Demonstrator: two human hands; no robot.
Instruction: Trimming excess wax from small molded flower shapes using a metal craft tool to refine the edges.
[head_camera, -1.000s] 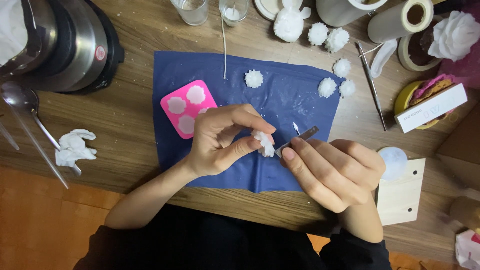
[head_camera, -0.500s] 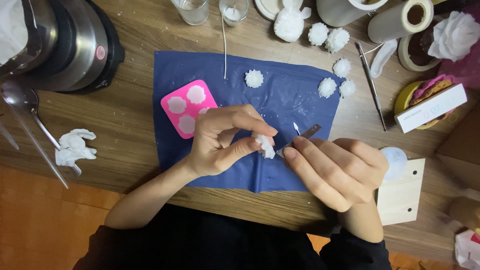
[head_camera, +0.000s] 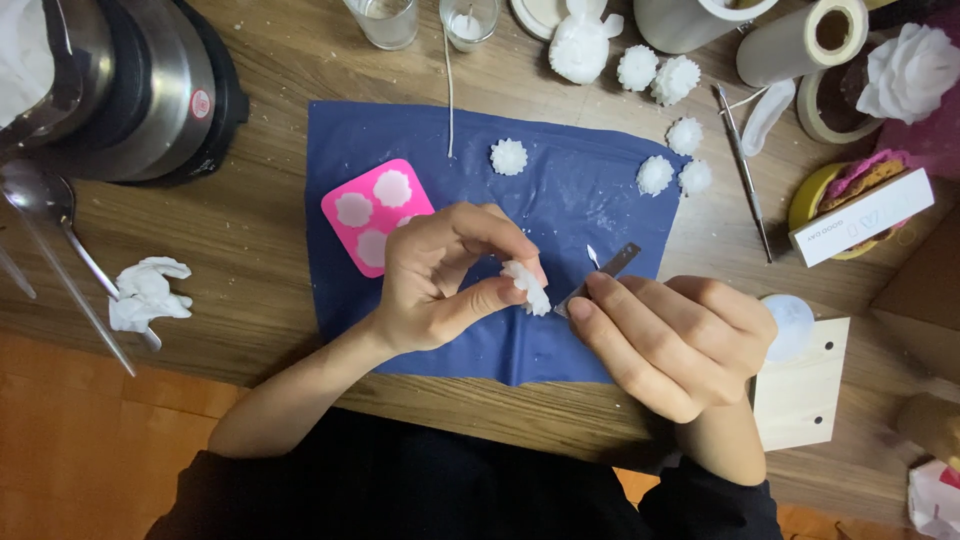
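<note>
My left hand (head_camera: 440, 280) pinches a small white wax flower (head_camera: 526, 286) between thumb and fingers above a dark blue cloth (head_camera: 560, 190). My right hand (head_camera: 675, 340) grips a thin metal blade (head_camera: 605, 272), whose edge rests against the flower's right side. A pink silicone mould (head_camera: 372, 212) with flower-shaped cavities filled with white wax lies on the cloth just left of my left hand. One finished white flower (head_camera: 508, 157) sits on the cloth farther back.
More white wax flowers (head_camera: 668, 175) lie at the cloth's right edge and beyond. A metal pot (head_camera: 130, 85), a spoon (head_camera: 55, 235), crumpled tissue (head_camera: 148, 292), glass jars (head_camera: 385, 20), a wick (head_camera: 449, 90), tape rolls (head_camera: 800, 40), a metal pick (head_camera: 742, 170) and a wooden tag (head_camera: 800, 385) surround it.
My left hand has turned the flower slightly and the blade has shifted a little against it. Everything else is unmoved.
</note>
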